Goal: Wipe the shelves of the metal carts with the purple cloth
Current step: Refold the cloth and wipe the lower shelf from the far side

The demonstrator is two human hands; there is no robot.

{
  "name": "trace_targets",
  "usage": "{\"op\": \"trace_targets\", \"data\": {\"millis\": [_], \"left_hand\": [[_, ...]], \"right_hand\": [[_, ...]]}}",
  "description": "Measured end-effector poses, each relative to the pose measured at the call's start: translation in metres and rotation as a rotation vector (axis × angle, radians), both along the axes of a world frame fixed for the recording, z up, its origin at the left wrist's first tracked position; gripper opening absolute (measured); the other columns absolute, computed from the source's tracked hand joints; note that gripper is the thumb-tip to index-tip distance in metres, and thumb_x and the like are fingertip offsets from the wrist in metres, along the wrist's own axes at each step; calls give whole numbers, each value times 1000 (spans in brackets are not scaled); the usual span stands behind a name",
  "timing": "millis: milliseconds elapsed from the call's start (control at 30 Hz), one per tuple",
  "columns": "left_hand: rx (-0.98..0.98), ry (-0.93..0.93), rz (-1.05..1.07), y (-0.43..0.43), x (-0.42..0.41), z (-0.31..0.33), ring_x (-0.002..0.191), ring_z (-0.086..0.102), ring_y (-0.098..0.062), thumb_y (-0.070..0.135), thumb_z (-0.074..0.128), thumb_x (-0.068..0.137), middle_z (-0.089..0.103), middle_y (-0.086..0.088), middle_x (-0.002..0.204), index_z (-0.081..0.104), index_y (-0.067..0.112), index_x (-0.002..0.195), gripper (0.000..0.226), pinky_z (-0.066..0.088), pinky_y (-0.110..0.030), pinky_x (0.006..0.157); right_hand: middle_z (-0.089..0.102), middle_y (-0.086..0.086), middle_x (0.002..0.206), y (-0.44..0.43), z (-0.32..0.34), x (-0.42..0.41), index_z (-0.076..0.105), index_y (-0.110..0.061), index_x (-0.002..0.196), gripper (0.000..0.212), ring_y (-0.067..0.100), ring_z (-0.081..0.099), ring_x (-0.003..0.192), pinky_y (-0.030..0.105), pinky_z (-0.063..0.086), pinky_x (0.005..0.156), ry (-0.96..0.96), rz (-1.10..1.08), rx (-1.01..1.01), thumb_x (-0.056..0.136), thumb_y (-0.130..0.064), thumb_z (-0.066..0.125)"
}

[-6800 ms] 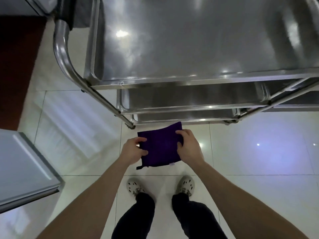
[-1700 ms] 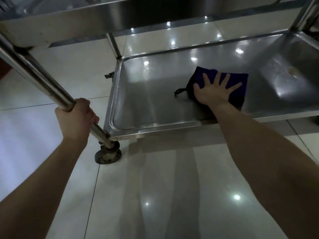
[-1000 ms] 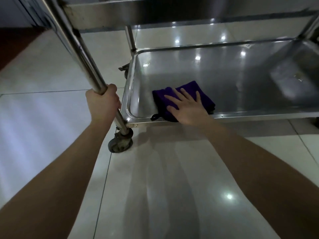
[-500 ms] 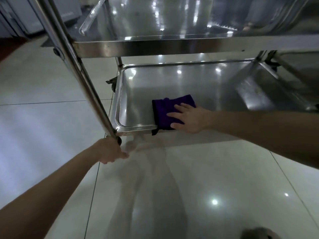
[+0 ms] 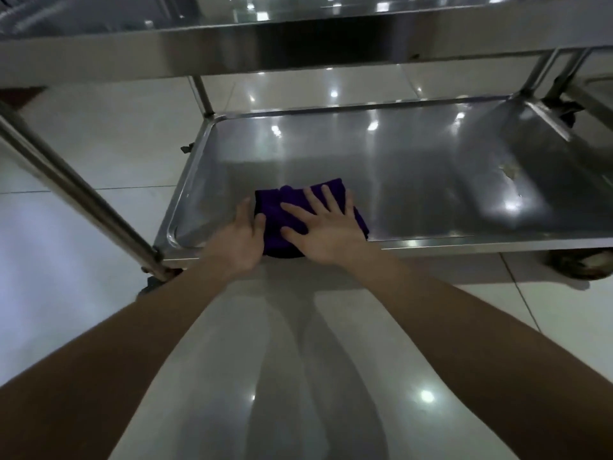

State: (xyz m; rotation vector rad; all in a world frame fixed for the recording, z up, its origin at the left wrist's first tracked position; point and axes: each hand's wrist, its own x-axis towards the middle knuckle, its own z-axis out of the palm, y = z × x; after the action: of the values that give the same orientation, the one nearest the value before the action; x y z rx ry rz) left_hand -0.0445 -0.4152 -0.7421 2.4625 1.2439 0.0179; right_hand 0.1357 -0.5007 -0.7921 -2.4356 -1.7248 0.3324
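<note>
The folded purple cloth [image 5: 275, 209] lies on the bottom shelf [image 5: 414, 180] of the metal cart, close to its front rim and left of centre. My right hand [image 5: 326, 232] presses flat on the cloth with fingers spread. My left hand [image 5: 240, 240] rests at the cloth's left edge, fingers straight on the shelf and thumb touching the fabric. The cloth's near part is hidden under both hands. The shelf above [image 5: 298, 31] overhangs the top of the view.
A slanted steel tube [image 5: 76, 194] of the cart frame runs down to the shelf's front left corner. A pale stain [image 5: 509, 169] marks the shelf's right part. A caster [image 5: 577, 263] sits under the front right. Glossy tiled floor [image 5: 298, 376] surrounds the cart.
My left hand has let go of the slanted tube and come to the cloth's left edge. My right hand stays flat on the cloth, near the shelf's front rim.
</note>
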Motion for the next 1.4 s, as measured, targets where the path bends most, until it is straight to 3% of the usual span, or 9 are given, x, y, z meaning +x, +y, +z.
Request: {"op": "trace_targets", "data": {"millis": [133,267,333,433,533,733,1067,1300,1400], "left_hand": [[24,173,-22,2,2,-8,158,30,-42,29,23,119,21,-20,177,27,6,167,53,31,-51,126],[98,212,5,0,11,-8,155,31,-45,27,26,118,23,-23,173,19,11,170,55,36,-51,125],[64,142,98,-4,26,-3,149,41,-46,42,24,117,40,-25,164,34,7,163,58,37,-55,123],[268,106,42,-18,60,-7,141,50,-41,49,10,112,56,-21,151,54,9,147,69,37,-50,120],[367,5,-76,-35,95,-24,141,49,-36,42,23,114,58,-18,149,60,13,145,56,33,-45,120],[353,-85,8,-32,112,-47,138,47,-40,33,44,111,53,-16,151,60,16,140,37,35,-49,116],[359,-106,39,-36,113,-47,136,49,-36,30,39,112,55,-10,149,60,20,142,38,39,-51,114],[371,-121,37,-41,115,-45,134,50,-35,31,42,112,55,-8,147,62,20,140,36,38,-49,116],[388,-118,31,-41,118,-47,134,50,-36,31,44,111,56,-9,147,62,20,140,37,39,-50,115]], "right_hand": [[-7,-5,182,-34,3,51,8,-60,165,74,28,-17,166,60,-27,124,26,-41,-18,96,-84,15],[-8,-7,182,-105,5,147,3,-63,164,70,27,-16,166,60,-21,128,-29,-244,-81,98,-83,15],[-7,-3,182,-128,7,181,2,-62,164,68,29,-15,166,64,-18,128,-37,-359,-119,101,-80,19],[-8,5,182,-130,10,184,-3,-61,164,68,36,-14,166,74,-13,125,-35,-436,-143,103,-73,24],[-16,15,180,-118,6,157,-10,-58,165,73,46,-19,163,75,-18,122,-109,-392,-131,100,-81,14],[-22,17,178,-87,-5,125,-8,-56,167,85,47,-25,161,72,-23,121,-161,-255,-61,89,-91,-5],[-5,0,182,23,7,156,14,-57,167,72,33,-12,167,70,-20,124,-74,116,11,101,-83,22],[3,1,182,-16,18,282,16,-51,169,74,36,-8,167,75,-12,124,-47,-383,-37,102,-80,28],[-1,5,182,-26,16,292,13,-48,170,76,40,-11,166,78,-11,123,-53,-459,-80,102,-78,25]]}}
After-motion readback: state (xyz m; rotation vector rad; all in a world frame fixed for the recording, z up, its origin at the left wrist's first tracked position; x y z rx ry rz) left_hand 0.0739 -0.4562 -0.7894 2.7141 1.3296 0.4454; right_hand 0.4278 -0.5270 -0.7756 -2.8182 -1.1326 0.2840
